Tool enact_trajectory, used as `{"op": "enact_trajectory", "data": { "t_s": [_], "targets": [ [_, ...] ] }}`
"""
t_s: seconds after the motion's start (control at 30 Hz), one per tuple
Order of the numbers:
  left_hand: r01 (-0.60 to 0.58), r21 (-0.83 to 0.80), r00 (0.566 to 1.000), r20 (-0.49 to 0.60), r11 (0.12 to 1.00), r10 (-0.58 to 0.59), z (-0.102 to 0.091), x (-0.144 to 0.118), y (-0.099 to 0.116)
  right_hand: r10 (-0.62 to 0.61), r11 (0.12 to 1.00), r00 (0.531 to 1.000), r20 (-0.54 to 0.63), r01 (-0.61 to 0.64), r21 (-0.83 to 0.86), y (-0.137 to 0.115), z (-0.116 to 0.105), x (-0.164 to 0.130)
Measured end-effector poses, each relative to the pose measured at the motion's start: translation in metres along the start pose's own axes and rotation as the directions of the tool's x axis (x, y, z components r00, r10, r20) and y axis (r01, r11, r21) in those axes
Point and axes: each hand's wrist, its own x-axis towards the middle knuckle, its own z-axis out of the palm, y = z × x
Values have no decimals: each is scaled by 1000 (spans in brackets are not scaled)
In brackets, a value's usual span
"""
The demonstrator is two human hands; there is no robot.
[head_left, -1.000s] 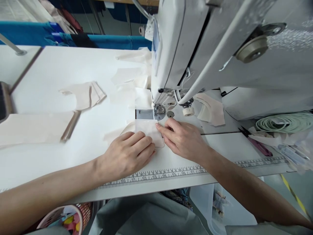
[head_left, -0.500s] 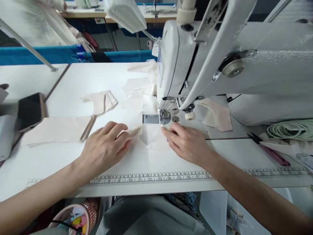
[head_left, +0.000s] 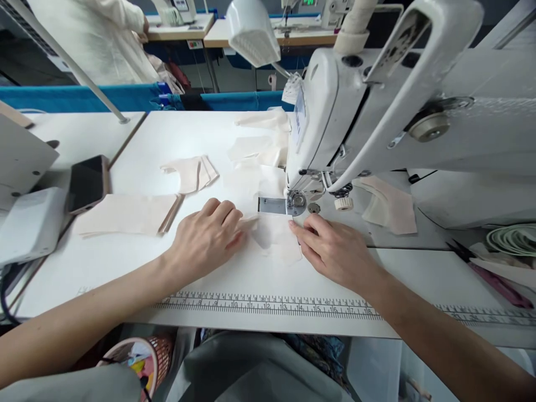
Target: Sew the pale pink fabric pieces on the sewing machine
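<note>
A pale, thin fabric piece (head_left: 277,240) lies on the machine bed just in front of the presser foot (head_left: 295,202) of a white sewing machine (head_left: 318,106). My left hand (head_left: 209,237) is at the piece's left side, its fingers closed on a raised fold of the cloth. At the right edge, my right hand (head_left: 337,248) has its fingers bent together on the fabric, with the index fingertip close to the foot. The undersides of the fingers and the needle tip are hard to see.
Stacked pale fabric pieces (head_left: 125,215) and smaller cut pieces (head_left: 192,173) lie left, near a phone (head_left: 87,183). More cut pieces (head_left: 393,206) sit right of the needle. Dark-handled scissors (head_left: 498,282) lie far right. A printed ruler (head_left: 268,306) follows the front edge. Behind, a person in white (head_left: 92,44).
The view has shifted left, so the scene appears further right. My left hand has its fingers drawn closer on the fold. The fabric and right hand stay by the presser foot.
</note>
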Motion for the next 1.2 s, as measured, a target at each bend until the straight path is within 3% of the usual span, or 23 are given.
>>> {"op": "enact_trajectory", "data": {
  "t_s": [0.17,0.4,0.47,0.67,0.97,1.2],
  "targets": [
    [31,65,999,20,997,-33,5,5,-4,-13,1000,1000,-18,13,-2,1,0,0],
    [93,162,991,-109,982,-76,-3,0,-22,-6,1000,1000,11,6,17,1,-1,0],
    [32,134,988,-152,990,-11,-6,1,-20,4,1000,1000,23,-4,23,1,-2,0],
    [-221,-40,967,-142,974,214,-12,5,5,34,999,998,51,-34,15,-1,-3,0],
    [-289,-147,950,-166,946,264,-13,4,13,46,999,997,66,-47,24,1,-1,-1],
    [-371,-230,927,-147,900,345,-6,7,35,59,998,994,93,-61,21,-1,-1,-1]
  ]
}}
